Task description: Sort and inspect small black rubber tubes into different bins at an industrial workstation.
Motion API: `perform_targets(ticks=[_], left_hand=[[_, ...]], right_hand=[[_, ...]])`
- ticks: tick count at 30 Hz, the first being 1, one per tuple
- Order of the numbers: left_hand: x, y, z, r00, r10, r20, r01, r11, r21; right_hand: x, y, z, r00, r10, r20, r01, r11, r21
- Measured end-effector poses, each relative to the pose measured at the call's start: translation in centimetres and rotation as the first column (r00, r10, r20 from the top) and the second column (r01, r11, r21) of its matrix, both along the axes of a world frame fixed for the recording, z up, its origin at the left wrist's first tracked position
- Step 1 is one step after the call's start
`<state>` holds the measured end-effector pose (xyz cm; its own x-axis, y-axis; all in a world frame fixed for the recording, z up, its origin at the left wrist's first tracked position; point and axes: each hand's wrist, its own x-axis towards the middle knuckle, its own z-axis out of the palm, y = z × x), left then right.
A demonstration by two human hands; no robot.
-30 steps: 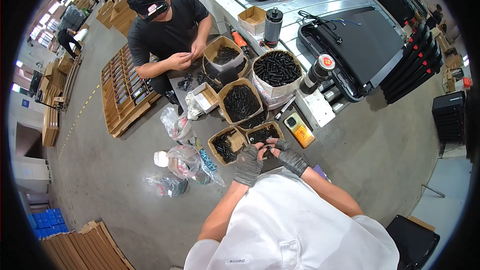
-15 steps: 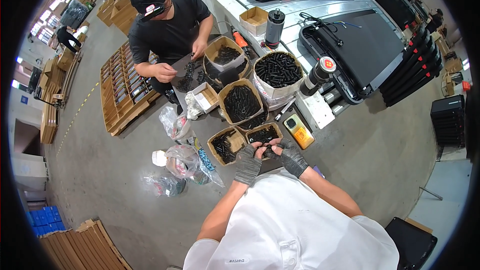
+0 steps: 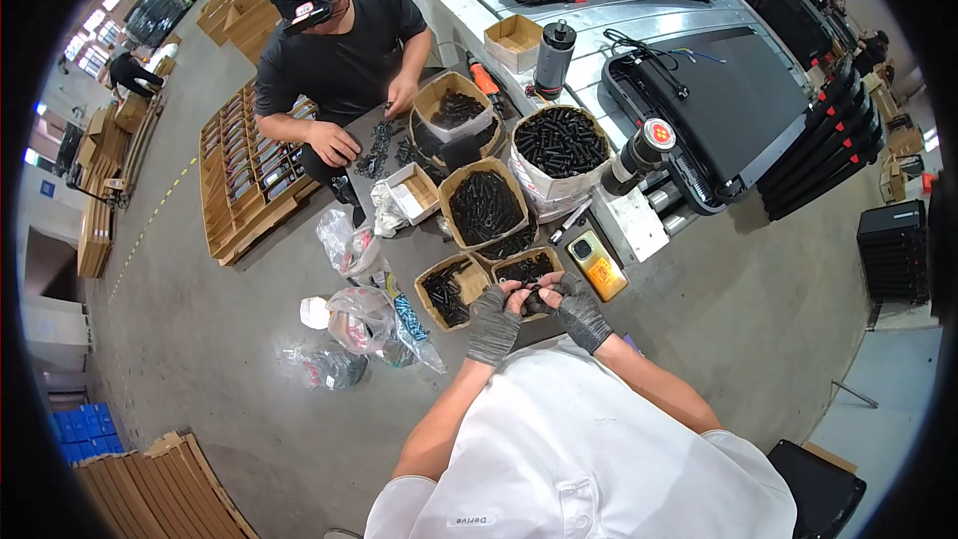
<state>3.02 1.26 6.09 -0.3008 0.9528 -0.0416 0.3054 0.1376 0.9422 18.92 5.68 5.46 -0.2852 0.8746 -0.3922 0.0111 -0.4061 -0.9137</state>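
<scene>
Both my hands wear grey fingerless gloves and meet at the near edge of the table. My left hand [image 3: 495, 321] and my right hand [image 3: 576, 310] have their fingertips pinched close together over small dark pieces, too small to name. Just beyond the fingers is a small cardboard box [image 3: 557, 262] of black parts, its near side partly hidden by my hands. To its left stands another box [image 3: 427, 305] with black screw-like parts. A bigger carton [image 3: 454, 225] full of long black parts is behind them.
Across the table [image 3: 404, 255] a co-worker [image 3: 344, 50] handles small black pieces. A phone [image 3: 599, 266] lies at the right, near a round tub [image 3: 559, 145] of black parts. Plastic bags [image 3: 364, 319] hang at the left. Black panels [image 3: 714, 110] rest on the roller conveyor.
My hands stay together in nearly the same spot, with only slight finger movement. The co-worker's hand on the left side has lowered toward the pile of black pieces. The view has shifted slightly.
</scene>
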Motion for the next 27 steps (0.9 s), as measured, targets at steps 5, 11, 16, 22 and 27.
perform_targets(ticks=[5,11,16,22,27], left_hand=[[-0.2,-0.1,-0.5,1.000,0.014,0.007,-0.014,1.000,-0.002],[-0.4,-0.1,-0.5,0.993,0.003,0.117,0.000,1.000,-0.022],[-0.6,-0.1,-2.2,0.956,-0.009,0.293,0.014,1.000,-0.016],[-0.1,-0.2,-2.5,0.886,0.045,0.461,-0.040,0.999,-0.020],[-0.2,-0.1,-4.0,0.890,0.072,0.450,-0.052,0.997,-0.058]], right_hand=[[0.0,-0.3,-0.3,0.938,-0.098,-0.332,0.011,0.968,-0.252],[0.1,-0.3,-0.4,0.901,-0.144,-0.410,-0.002,0.943,-0.334],[-0.2,0.1,0.1,0.993,-0.018,-0.119,0.002,0.991,-0.137],[-0.4,-0.1,0.9,0.999,0.032,0.032,-0.031,0.999,-0.019],[-0.6,0.0,1.4,0.991,0.044,0.129,-0.046,0.999,0.015]])
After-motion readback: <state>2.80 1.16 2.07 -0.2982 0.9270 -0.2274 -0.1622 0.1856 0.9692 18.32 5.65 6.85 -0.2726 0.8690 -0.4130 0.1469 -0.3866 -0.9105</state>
